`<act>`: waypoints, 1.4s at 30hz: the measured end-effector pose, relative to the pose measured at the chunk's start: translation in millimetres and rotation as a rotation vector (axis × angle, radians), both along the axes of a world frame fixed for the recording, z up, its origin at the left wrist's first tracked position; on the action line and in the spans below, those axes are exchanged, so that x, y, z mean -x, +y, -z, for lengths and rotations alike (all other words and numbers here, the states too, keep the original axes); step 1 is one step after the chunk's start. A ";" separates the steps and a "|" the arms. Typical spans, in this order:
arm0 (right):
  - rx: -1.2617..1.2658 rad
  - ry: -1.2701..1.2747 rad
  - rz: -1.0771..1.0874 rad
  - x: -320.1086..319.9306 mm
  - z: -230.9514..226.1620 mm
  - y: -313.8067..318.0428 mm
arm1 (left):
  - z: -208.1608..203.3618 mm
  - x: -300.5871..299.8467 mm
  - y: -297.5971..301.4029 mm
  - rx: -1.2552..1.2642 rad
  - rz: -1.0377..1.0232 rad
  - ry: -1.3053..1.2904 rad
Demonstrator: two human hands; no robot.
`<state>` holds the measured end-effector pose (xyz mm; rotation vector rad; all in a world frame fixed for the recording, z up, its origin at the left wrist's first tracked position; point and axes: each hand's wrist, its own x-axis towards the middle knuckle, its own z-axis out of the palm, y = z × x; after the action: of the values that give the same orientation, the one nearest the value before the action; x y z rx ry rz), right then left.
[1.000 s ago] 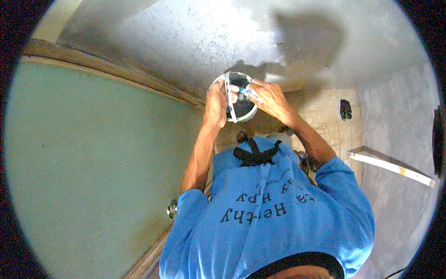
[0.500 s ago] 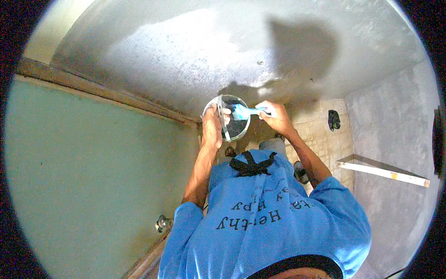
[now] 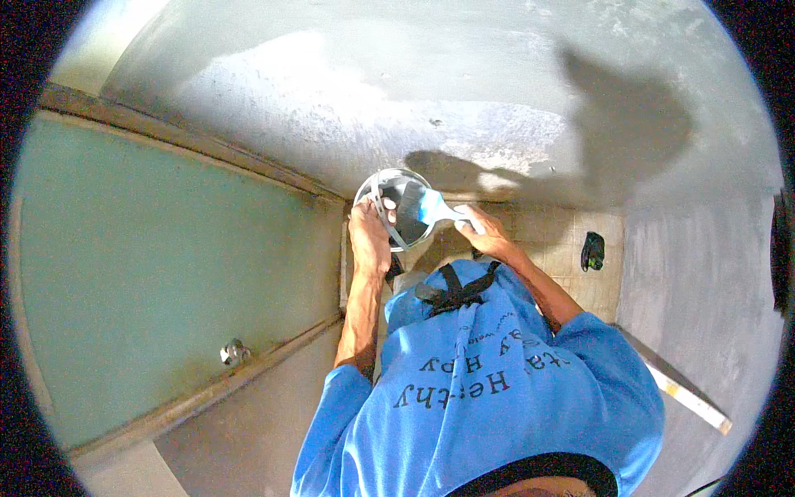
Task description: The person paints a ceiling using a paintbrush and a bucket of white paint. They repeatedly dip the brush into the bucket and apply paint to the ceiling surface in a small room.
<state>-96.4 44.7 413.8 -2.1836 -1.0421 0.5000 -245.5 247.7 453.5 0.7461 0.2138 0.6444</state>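
My left hand (image 3: pixel 368 236) grips a round pail (image 3: pixel 404 176) by its left side, with fingertips over the rim and near the pale handle band that crosses the opening. The pail's inside looks dark; how full it is I cannot tell. In my right hand (image 3: pixel 487 235) is a paintbrush (image 3: pixel 431 206), its pale handle pinched between thumb and fingers. The brush's light blue middle lies over the pail's right rim, and its dark bristles point left into the opening.
Ahead rises a grey wall (image 3: pixel 480 83) with a bright white patch. To the left is a green door (image 3: pixel 166 240) with a round metal knob (image 3: pixel 234 354). A black bundle (image 3: pixel 592 251) lies on the tiled floor at right, and a long pale strip (image 3: pixel 687 396) is near the right wall.
The view has turned, so the door knob and wall shadow sit elsewhere. The pail is slightly further left, and the brush has tilted, showing its dark bristles and flat side.
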 end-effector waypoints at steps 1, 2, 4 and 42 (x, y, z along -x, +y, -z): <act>0.007 -0.013 0.018 3.5 0.4 3.2 | -6.4 -0.1 -1.4 0.032 -0.019 0.002; 0.014 -0.027 0.035 5.8 0.4 6.7 | -10.3 -0.6 -1.9 0.063 -0.038 0.004; -0.016 0.019 0.072 10.1 -0.4 10.4 | -10.9 -1.8 -1.1 0.091 -0.047 -0.015; -0.268 0.241 0.303 -29.8 -74.4 88.3 | 2.1 51.9 26.8 0.267 -0.189 0.291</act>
<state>-66.6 133.0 488.2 -1.9401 -0.5984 0.4420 -297.3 274.5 451.4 0.5625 0.6318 0.6681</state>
